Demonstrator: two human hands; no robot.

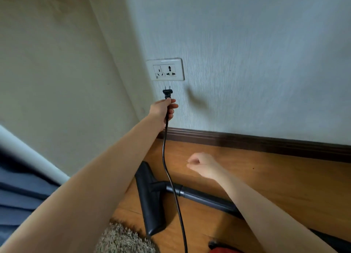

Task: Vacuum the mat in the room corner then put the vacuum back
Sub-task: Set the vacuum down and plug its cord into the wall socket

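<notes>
My left hand [163, 109] grips the black power cord [167, 169] just below its two-pin plug [167, 92]. The plug points up, a short way below the white wall socket [165, 69], and is out of it. The cord hangs down from my hand across the floor. My right hand [204, 164] hovers over the wooden floor with its fingers curled and holds nothing. The black vacuum floor head [149, 199] lies on the floor with its tube [201, 195] running right under my right forearm. A corner of the shaggy brown mat [123, 239] shows at the bottom.
A dark skirting board [256, 141] runs along the grey-blue wall. A cream wall meets it at the corner on the left. Blue fabric with a white edge [22, 188] lies at lower left. A red part of the vacuum [224, 250] peeks in at the bottom edge.
</notes>
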